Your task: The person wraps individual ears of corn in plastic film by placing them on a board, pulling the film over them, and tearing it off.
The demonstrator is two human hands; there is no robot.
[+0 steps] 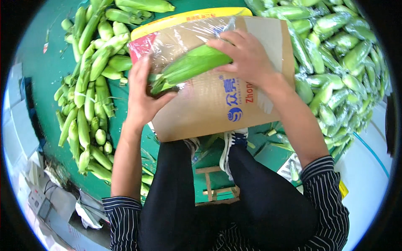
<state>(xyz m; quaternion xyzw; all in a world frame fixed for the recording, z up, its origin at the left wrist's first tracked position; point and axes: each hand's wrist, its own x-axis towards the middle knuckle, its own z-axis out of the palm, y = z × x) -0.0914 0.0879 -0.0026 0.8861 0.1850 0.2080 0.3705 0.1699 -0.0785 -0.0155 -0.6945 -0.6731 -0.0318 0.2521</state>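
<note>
An ear of corn in its green husk (196,66) lies tilted above a brown cardboard sheet (194,116) over my lower legs. My right hand (243,56) grips the ear's upper right end, fingers over the top. At the ear's lower left end, my left hand (141,91) stands with thumb and fingers apart around it; whether it touches the husk cannot be told. Clear plastic film (176,40) spreads over the upper part of the cardboard, beneath the ear. Behind the cardboard's far edge shows a yellow strip with red writing (194,15).
Unwrapped ears of corn (83,125) are heaped on the green floor at the left. Film-wrapped ears (342,78) form a large pile at the right. A wooden stool (209,185) shows between my legs. Boxes and cables lie at the lower left.
</note>
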